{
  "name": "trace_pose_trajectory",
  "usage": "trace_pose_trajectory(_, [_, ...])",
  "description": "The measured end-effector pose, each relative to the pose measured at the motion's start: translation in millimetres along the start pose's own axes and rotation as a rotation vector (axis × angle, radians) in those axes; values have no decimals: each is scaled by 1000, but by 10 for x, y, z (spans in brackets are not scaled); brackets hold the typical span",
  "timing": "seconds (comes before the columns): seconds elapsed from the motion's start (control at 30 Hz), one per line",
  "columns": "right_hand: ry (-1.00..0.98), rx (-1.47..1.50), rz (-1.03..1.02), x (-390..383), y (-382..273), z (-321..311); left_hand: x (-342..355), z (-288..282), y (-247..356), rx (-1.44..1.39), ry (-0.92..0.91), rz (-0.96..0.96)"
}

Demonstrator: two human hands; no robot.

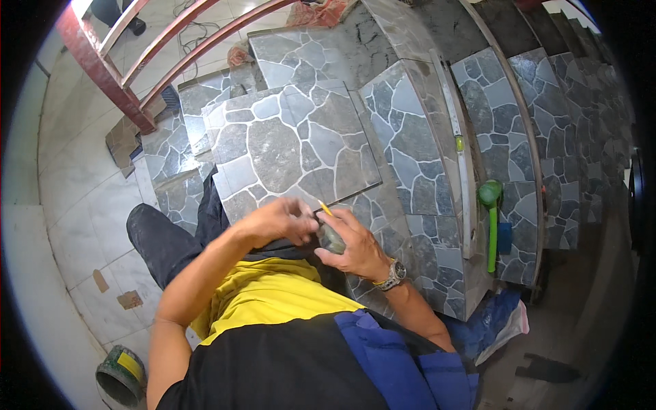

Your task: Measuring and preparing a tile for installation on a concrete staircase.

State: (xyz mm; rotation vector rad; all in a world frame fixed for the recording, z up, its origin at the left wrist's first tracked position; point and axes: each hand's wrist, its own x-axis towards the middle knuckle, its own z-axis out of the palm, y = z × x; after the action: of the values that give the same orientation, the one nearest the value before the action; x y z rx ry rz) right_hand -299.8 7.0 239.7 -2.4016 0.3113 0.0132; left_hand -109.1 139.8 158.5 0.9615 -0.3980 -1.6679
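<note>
Loose tile [290, 147] sits propped across his lap against the steps so its near edge is handy, left hand [277, 220] pinching a pencil [324, 208] there, right hand [352, 246] wrapped around what's probably a tape measure [330, 238].

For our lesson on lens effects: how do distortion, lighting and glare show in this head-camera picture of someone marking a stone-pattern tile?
Head view: fisheye bends the long level and red railing into curves; black vignette rings the rim; bright daylight washes the white floor at left, while the stairs at right fall dim; the left hand, right hand and tile are sharp.
</note>
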Motion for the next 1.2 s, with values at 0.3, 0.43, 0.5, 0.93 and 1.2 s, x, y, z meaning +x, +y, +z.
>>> trace_pose_trajectory(0.3, [190,-171,206,-745,551,-1012,-550,-1330,1323,28,677,640])
trace_pose_trajectory(0.43, [461,-142,482,-720,670,-1348,-521,-1884,730,-51,718,615])
trace_pose_trajectory(0.5, [529,-217,510,-608,762,-1470,-482,-2109,220,-150,781,544])
trace_pose_trajectory(0.93, [506,-457,581,1491,719,-2131,-512,-2820,-1373,-203,978,270])
trace_pose_trajectory(1.2, [472,-469,574,2371,869,-2211,-430,-3009,-1472,-256,992,258])
